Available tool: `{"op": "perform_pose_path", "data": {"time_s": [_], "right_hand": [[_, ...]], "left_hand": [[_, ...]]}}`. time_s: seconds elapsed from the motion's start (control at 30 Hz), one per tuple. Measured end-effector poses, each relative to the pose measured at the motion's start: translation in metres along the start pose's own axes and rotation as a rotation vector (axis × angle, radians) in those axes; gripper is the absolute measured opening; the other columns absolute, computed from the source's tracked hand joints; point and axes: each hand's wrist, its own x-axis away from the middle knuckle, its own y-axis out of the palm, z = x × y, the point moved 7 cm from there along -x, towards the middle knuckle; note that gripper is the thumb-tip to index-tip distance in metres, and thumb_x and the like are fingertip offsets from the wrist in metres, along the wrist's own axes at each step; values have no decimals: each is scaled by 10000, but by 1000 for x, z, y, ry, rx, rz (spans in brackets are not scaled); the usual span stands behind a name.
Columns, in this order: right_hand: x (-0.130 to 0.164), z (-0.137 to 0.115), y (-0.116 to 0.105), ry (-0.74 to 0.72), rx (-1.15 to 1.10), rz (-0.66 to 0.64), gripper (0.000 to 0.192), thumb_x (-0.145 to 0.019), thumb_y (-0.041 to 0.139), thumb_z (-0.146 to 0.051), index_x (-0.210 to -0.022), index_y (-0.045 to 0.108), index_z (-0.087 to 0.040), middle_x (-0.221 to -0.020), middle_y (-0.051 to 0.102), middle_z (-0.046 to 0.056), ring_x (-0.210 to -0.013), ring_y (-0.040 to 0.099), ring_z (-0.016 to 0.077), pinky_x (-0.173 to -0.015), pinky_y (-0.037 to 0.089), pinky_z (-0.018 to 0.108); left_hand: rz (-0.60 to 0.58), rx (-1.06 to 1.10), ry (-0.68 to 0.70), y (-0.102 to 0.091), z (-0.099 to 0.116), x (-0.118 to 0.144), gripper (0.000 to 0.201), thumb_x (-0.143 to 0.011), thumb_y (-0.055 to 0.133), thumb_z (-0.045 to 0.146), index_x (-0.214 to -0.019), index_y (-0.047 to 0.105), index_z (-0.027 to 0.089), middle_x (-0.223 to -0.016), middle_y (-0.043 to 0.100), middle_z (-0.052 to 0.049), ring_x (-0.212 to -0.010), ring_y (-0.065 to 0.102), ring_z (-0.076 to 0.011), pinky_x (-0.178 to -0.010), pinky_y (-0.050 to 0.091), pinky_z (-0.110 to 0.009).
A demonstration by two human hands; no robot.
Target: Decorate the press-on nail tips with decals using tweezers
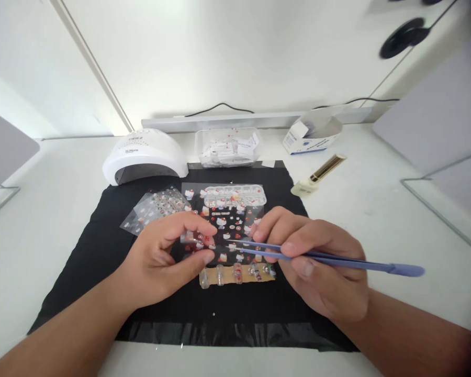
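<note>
My left hand [160, 262] is at the left side of a clear sticker sheet [230, 217] printed with white cat faces and red motifs. Its thumb and index finger curve apart; a shiny reddish clear patch shows between them, and I cannot make out whether it is part of the sheet. In my right hand [317, 256] are blue tweezers [349, 262], gripped between thumb and fingers. Their slightly parted thin tips point left, over the sheet. Below lies a tan strip [228, 275] carrying several clear, decorated nail tips [238, 273].
A white nail lamp [145, 154] stands back left, with more sticker sheets [157, 207] before it. Behind the black mat [113, 272] is a clear plastic box [227, 148]. A bead case [235, 196], gold-capped bottle [317, 175] and open carton [313, 135] are farther back.
</note>
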Motion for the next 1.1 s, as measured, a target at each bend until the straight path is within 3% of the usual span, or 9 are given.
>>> {"op": "perform_pose_path", "data": {"time_s": [0.13,0.33,0.4,0.47,0.6,0.7,0.87,0.97,1.1], "right_hand": [[-2,2,0,6,-45,-4,191,-886,597,-165,-982,751,-223,-708,665,40,-766,613,216,-737,541,429],[-4,3,3,26,-88,-73,161,-874,590,-150,-919,742,-178,-693,651,42,-739,616,201,-686,541,399],[-4,2,6,63,-98,-118,137,-869,594,-149,-884,729,-169,-704,641,43,-738,624,198,-662,541,387],[-4,2,12,107,-130,-176,110,-859,603,-147,-841,711,-156,-688,629,44,-720,623,191,-633,536,364],[-3,2,24,189,-236,-251,105,-850,615,-166,-762,668,-150,-638,603,33,-684,610,168,-623,535,334],[-3,3,29,222,-252,-282,111,-853,613,-170,-750,654,-156,-645,606,31,-684,613,163,-641,546,337],[-4,2,31,188,-199,-299,105,-862,600,-181,-786,672,-167,-643,605,25,-694,622,168,-639,549,335],[-5,0,31,163,-147,-313,108,-872,597,-183,-806,681,-166,-662,608,28,-702,617,171,-647,550,349],[-4,-4,28,141,-71,-319,110,-890,593,-184,-858,697,-170,-697,622,43,-721,624,190,-641,556,374]], "left_hand": [[-39,130,78,-2,0,-3,308,-862,690,155,-1146,621,251,-1082,649,-49,-989,608,-181,-856,496,-271],[169,246,154,-25,4,-7,379,-856,702,235,-1220,601,266,-1306,554,-70,-1050,561,-220,-932,503,-369],[103,174,129,-25,6,-9,406,-869,695,239,-1262,600,273,-1305,573,-66,-1106,564,-235,-998,476,-388],[-42,74,65,-18,5,-9,422,-883,689,237,-1293,598,275,-1270,608,-65,-1171,559,-250,-1044,448,-387],[-242,23,-41,-6,3,-7,485,-887,698,259,-1352,561,286,-1310,605,-64,-1194,559,-232,-1046,441,-341],[-292,103,-71,2,6,-6,517,-869,720,234,-1351,548,306,-1261,614,-47,-1118,582,-189,-979,476,-289],[-315,278,-143,13,9,-3,339,-842,718,122,-1133,642,278,-905,625,19,-810,602,-96,-703,512,-171],[-295,286,-228,15,6,-1,237,-851,713,139,-1055,659,249,-871,659,15,-760,610,-90,-664,515,-159],[-266,216,-186,12,9,-1,175,-848,713,128,-983,659,227,-866,681,16,-741,617,-87,-659,516,-156]]}}
